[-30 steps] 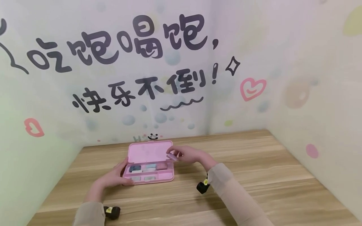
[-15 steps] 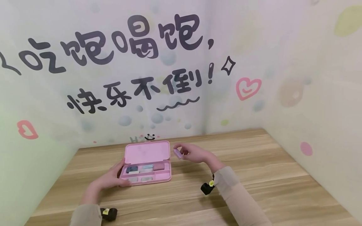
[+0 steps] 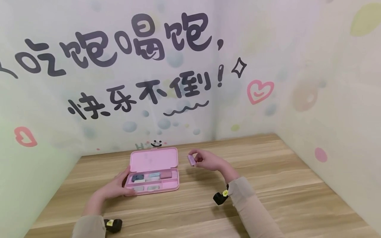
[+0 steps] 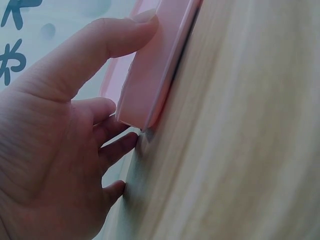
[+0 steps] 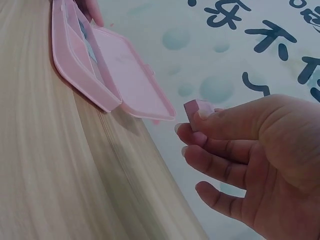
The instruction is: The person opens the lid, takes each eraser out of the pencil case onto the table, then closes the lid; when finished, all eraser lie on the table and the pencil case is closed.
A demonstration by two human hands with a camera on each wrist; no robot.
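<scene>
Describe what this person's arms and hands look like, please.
The long sleeves on both arms are plain beige. At each wrist sits a small black camera with a yellow sticker. The left hand and right hand are bare.

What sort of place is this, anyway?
Perhaps a desk booth: a wood-grain table with walls on three sides, big Chinese characters on the back one, and an open pink case.

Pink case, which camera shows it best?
The head view: the open case appears almost whole, bar what the left hand covers. The left wrist view shows mostly its outside; the right wrist view shows it obliquely, cut off at the top.
</scene>
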